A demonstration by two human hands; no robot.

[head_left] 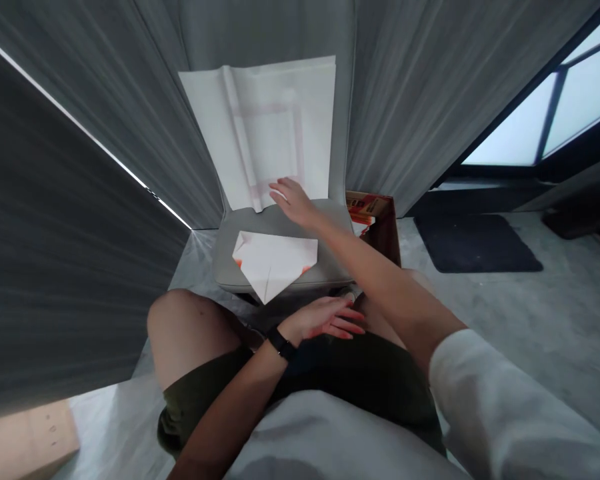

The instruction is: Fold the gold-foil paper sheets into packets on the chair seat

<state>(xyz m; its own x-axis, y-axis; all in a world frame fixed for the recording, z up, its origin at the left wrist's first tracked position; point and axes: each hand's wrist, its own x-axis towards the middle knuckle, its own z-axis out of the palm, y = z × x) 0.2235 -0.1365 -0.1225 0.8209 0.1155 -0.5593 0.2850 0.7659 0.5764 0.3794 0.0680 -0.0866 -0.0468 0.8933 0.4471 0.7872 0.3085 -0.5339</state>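
Note:
A large white sheet of paper [270, 127] leans upright against the backrest of a grey chair [280, 27], with a crease running down its left part and a faint reddish frame showing through. My right hand [293, 200] is at the lower edge of this sheet, fingers stretched out; whether it touches the paper I cannot tell. On the seat lies a folded white paper [275, 260], its point toward me and orange patches at its sides. Above my lap, my left hand [330, 317] hangs with fingers apart and reddish fingertips, holding nothing. A black band is on that wrist.
Right of the chair stands a red-brown box [385, 227] with papers inside. Grey curtains [405, 80] hang close on both sides. A dark mat [477, 243] lies on the floor below the window, and a cardboard box [30, 437] is at the lower left.

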